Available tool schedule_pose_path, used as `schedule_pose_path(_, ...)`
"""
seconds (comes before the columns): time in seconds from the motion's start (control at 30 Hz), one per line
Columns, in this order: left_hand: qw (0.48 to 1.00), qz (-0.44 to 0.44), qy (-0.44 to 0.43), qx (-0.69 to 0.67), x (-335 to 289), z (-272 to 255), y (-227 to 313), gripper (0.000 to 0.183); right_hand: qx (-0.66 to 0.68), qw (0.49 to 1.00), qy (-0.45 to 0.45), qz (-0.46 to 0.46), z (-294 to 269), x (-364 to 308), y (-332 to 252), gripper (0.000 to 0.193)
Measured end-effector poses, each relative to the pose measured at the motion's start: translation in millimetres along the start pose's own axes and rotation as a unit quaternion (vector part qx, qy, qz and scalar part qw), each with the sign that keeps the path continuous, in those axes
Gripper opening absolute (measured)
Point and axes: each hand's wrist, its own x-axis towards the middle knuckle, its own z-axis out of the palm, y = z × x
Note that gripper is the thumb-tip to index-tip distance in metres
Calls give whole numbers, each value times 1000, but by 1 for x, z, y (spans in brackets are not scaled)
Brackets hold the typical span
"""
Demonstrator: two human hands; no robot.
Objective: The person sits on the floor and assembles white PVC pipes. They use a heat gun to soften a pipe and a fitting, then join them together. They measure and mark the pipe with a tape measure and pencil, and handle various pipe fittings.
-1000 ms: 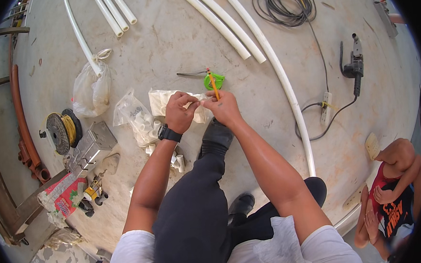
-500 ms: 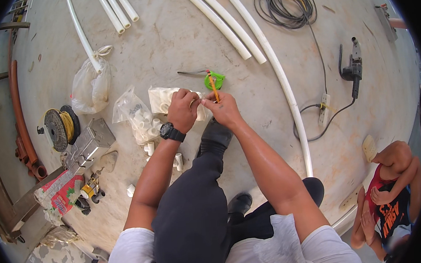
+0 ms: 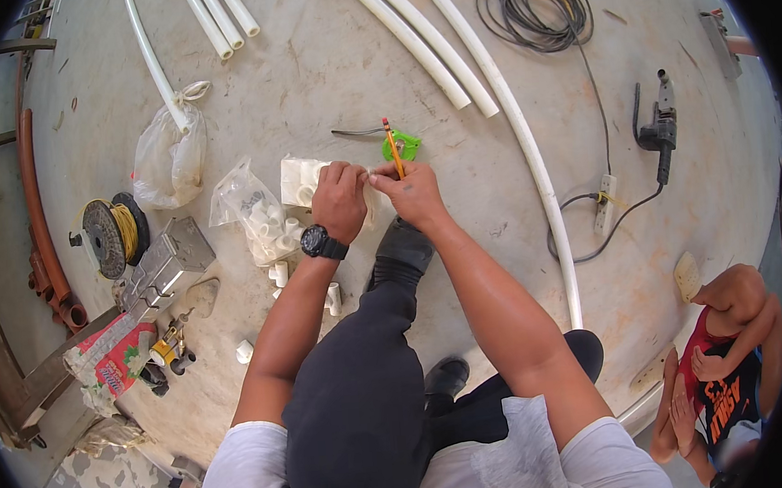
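Note:
My left hand [image 3: 340, 202], with a black watch on its wrist, pinches the edge of a clear plastic bag [image 3: 300, 176] of white pipe fittings. My right hand [image 3: 413, 193] is closed close beside it, fingertips on the same bag's edge, with a yellow pencil [image 3: 394, 149] standing up out of the grip. The pinched plastic is mostly hidden by my fingers. Just beyond my right hand lies a green tape measure [image 3: 409, 144]. Left of my left hand is an opened clear bag [image 3: 258, 217] of white fittings, with loose white fittings [image 3: 333, 299] nearby.
Long white pipes [image 3: 519, 126] lie ahead and to the right. A black pipe-welding tool [image 3: 659, 125], a power strip [image 3: 604, 206] and coiled cable [image 3: 534, 16] are at right. A seated person [image 3: 725, 357] is at lower right. A metal box [image 3: 171, 268] and wire spool [image 3: 111, 236] stand left.
My fingertips have drawn slightly apart at the bag's edge, and the pencil has tilted a little more upright. The whole view has shifted slightly.

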Motion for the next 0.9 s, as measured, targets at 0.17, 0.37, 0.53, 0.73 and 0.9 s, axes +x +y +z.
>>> schedule_pose_path(0.17,998,-32,15,-49,1,-2,-2,5,-43,999,-8,-22,3,5,-9,22)
schedule_pose_path(0.37,1000,-21,13,10,1,-4,1,7,-77,995,-3,-62,6,8,-17,16)
schedule_pose_path(0.53,998,-45,-35,-31,4,1,-3,7,-137,980,70,-124,17,8,-16,15)
schedule_pose_path(0.73,980,-86,-156,-86,7,-7,-11,8,-258,950,111,-138,21,23,-1,16)
schedule_pose_path(0.9,963,-53,-237,-119,2,-27,-13,9,-341,918,131,-156,12,45,7,17)
